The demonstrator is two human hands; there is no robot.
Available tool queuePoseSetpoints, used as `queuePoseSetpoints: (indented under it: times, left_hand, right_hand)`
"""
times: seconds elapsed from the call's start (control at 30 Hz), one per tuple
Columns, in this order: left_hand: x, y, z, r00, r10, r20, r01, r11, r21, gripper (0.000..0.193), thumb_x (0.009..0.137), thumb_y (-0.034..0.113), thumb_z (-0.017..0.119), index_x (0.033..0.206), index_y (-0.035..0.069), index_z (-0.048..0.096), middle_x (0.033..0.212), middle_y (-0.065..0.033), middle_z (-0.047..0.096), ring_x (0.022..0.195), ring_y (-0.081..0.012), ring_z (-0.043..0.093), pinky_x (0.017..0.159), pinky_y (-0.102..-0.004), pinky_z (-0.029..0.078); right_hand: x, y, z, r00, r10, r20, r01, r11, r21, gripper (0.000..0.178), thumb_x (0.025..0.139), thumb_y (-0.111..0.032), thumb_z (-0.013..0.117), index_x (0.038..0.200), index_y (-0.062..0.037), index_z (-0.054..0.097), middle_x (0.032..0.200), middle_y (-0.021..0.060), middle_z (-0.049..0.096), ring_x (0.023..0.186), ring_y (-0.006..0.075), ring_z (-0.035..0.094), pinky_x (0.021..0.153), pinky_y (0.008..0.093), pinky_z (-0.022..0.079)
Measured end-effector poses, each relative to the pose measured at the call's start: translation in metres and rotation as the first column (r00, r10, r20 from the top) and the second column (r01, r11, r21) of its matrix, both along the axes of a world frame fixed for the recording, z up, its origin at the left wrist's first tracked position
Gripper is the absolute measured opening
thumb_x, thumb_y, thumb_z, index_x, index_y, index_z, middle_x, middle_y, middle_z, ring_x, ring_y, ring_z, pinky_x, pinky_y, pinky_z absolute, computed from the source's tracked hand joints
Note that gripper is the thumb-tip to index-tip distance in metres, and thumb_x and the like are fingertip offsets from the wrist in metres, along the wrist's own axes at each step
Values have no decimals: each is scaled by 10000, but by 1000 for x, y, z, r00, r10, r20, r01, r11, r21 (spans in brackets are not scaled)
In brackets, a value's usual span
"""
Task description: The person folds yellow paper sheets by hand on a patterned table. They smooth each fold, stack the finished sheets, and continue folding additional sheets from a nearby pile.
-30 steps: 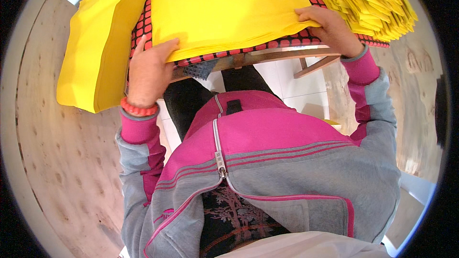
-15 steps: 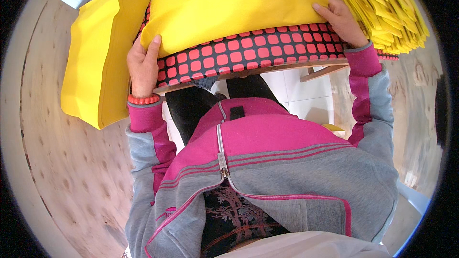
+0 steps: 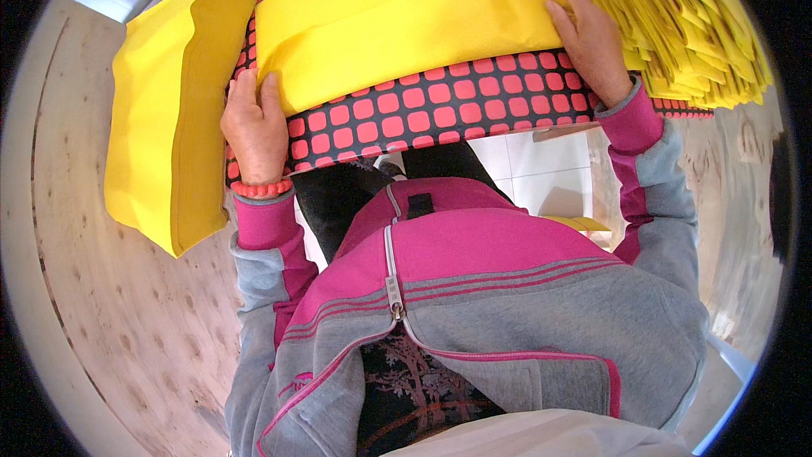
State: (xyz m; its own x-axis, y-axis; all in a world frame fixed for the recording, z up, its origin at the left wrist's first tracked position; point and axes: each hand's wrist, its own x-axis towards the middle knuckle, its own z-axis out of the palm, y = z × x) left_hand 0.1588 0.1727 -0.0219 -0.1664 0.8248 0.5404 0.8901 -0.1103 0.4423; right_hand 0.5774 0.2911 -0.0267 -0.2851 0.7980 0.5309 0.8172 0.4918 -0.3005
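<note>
A folded yellow fabric piece (image 3: 406, 34) lies across the table in front of me, its flap edge running lengthwise along it. My left hand (image 3: 255, 131) holds its left end, the thumb at the near corner and the fingers along the outer side. At the right end my right hand (image 3: 596, 42) holds the edge, thumb toward me and fingers partly hidden behind. To the left, more yellow fabric (image 3: 161, 110) hangs over the table's side, close to my left hand. Beyond my right hand sits a thick pile of yellow fabric pieces (image 3: 685, 25).
A black tablecloth with red rounded squares (image 3: 423, 110) covers the table, whose front edge is just before my body. Wooden boarding (image 3: 110, 322) spreads out at the left. White floor tiles (image 3: 541, 169) and a bit of yellow material (image 3: 584, 224) show below.
Both hands have come slightly nearer to me with the fabric piece, which now lies at a steeper slant. Its lengthwise flap edge shows more clearly. The left yellow fabric appears lower in view.
</note>
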Motion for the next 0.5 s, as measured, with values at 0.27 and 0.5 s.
queuePoseSetpoints:
  times: [0.27, 0.5]
  left_hand:
    - [1, 5, 1, 974, 103, -204, -104, 995, 5, 143, 997, 136, 576, 955, -1, 580, 881, -259, 634, 872, -483, 620, 811, -511, 513]
    - [3, 5, 2, 957, 146, -250, -159, 987, -35, 138, 985, 149, 593, 1024, 18, 613, 932, -244, 673, 891, -448, 656, 753, -502, 520]
  right_hand:
    - [-1, 13, -2, 998, -6, 57, 0, 994, 105, 289, 1003, -294, 589, 1182, -68, 569, 891, 236, 691, 830, 455, 659, 690, 556, 494]
    - [-2, 12, 1, 991, -81, 105, 75, 995, 61, 332, 979, -296, 622, 1225, -77, 583, 918, 229, 705, 854, 434, 679, 709, 543, 515]
